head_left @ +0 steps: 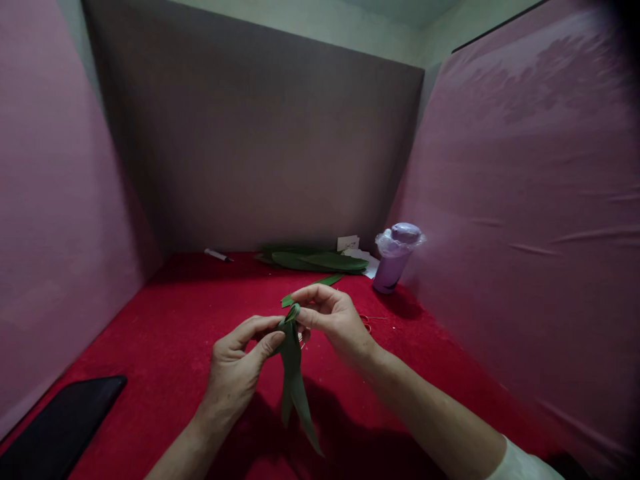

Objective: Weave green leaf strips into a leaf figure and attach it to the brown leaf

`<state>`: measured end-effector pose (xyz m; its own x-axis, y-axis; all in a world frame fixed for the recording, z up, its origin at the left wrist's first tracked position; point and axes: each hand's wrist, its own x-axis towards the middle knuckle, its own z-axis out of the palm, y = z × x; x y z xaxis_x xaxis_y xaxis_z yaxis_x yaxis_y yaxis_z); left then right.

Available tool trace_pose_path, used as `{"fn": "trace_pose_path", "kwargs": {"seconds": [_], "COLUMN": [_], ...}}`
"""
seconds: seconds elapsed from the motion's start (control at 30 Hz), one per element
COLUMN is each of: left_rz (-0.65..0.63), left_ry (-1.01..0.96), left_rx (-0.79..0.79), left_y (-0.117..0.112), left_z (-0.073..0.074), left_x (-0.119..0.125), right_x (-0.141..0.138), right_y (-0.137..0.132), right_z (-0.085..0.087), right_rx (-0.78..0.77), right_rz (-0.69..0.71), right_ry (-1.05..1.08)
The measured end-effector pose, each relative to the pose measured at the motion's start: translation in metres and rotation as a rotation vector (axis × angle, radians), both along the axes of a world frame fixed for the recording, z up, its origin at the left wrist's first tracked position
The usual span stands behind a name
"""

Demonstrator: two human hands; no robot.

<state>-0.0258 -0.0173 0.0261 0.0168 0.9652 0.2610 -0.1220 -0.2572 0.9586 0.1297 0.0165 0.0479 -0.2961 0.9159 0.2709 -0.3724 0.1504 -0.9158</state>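
Head view: left hand (239, 355) pinches folded green leaf (291, 357) above red desk (165, 347), likely so its loop (294, 311) won't unroll; right hand (338, 321), partly curled, thumb against the loop, grip on it unclear.

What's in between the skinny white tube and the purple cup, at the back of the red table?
A pile of green leaves, then some white papers, lie between the white tube and the purple cup, in the head view.
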Motion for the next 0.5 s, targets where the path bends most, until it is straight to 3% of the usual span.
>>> {"fn": "trace_pose_path", "kwargs": {"seconds": [0.3, 0.5], "left_rz": [-0.088, -0.057], "left_ry": [-0.162, -0.201], "left_rx": [-0.115, -0.150], "left_y": [0.0008, 0.0014], "left_z": [0.0036, 0.0069], "left_x": [-0.0017, 0.0002], "right_x": [0.0015, 0.0034], "right_y": [-0.0025, -0.0001], "right_z": [-0.0018, -0.0073], "right_rx": [-0.013, -0.047], "right_rz": [0.023, 0.024], "right_ry": [-0.070, -0.108]}}
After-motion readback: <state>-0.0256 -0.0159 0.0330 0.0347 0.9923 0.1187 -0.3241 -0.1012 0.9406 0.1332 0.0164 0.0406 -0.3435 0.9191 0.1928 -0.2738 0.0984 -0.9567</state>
